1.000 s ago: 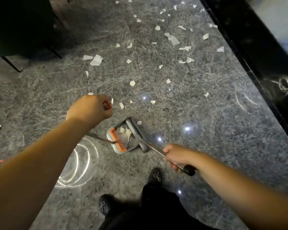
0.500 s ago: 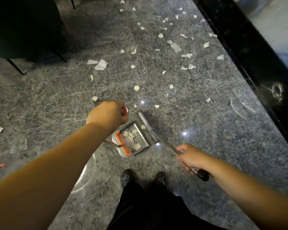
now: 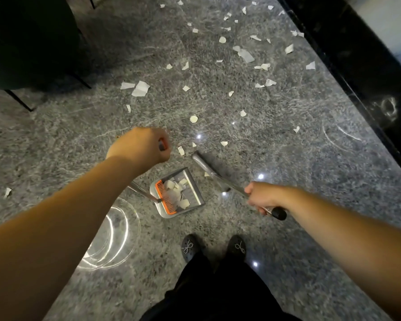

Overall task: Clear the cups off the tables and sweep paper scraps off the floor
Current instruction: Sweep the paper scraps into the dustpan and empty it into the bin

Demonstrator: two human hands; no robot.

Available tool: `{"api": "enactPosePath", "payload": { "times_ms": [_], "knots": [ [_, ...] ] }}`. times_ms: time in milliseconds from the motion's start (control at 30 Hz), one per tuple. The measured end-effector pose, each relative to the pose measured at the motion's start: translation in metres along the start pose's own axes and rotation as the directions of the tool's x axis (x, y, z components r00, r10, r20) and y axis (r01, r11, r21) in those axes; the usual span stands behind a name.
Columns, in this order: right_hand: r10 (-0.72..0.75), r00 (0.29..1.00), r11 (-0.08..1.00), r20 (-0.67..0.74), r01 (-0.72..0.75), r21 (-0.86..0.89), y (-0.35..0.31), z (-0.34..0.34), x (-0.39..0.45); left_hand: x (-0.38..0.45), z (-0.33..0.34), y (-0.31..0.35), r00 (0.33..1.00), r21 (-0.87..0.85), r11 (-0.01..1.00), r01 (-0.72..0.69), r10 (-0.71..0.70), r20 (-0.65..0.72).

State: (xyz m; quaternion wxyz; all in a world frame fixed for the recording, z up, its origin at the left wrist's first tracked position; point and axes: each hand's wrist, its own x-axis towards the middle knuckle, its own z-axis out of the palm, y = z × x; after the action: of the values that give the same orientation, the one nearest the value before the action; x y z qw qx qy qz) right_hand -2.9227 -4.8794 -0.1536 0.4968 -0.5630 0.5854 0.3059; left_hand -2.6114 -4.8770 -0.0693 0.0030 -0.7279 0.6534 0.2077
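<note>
Our right hand (image 3: 263, 197) grips the broom (image 3: 220, 179), shaft running up-left; left hand (image 3: 140, 144) grips dustpan (image 3: 190, 181) handle.

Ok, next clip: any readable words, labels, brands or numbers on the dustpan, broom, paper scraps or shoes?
None can be read.
Dustpan: grey with an orange comb, no lettering shows.
Broom: plain grey head and metal handle, no label visible.
Paper scraps: white, with no print that can be made out.
Shoes: small bow ornaments only, no brand text.
</note>
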Motion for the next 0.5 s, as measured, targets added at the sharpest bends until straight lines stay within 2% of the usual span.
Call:
{"api": "enactPosePath", "payload": {
  "times_ms": [133,300,500],
  "knots": [
    [-0.044,0.998,0.994,0.041,0.040,0.106,-0.003,0.019,-0.005,-0.004,0.000,-0.022,1.000,-0.014,1.000,0.019,-0.019,0.004],
    [-0.037,0.999,0.939,0.040,0.021,0.343,0.002,0.024,-0.023,-0.015,0.003,-0.032,1.000,-0.030,0.999,0.022,-0.023,-0.020],
    [-0.041,0.999,0.915,-0.011,0.042,0.402,-0.004,0.029,-0.044,-0.031,0.004,-0.039,0.998,-0.045,0.999,-0.004,0.001,-0.058]
  ]
}}
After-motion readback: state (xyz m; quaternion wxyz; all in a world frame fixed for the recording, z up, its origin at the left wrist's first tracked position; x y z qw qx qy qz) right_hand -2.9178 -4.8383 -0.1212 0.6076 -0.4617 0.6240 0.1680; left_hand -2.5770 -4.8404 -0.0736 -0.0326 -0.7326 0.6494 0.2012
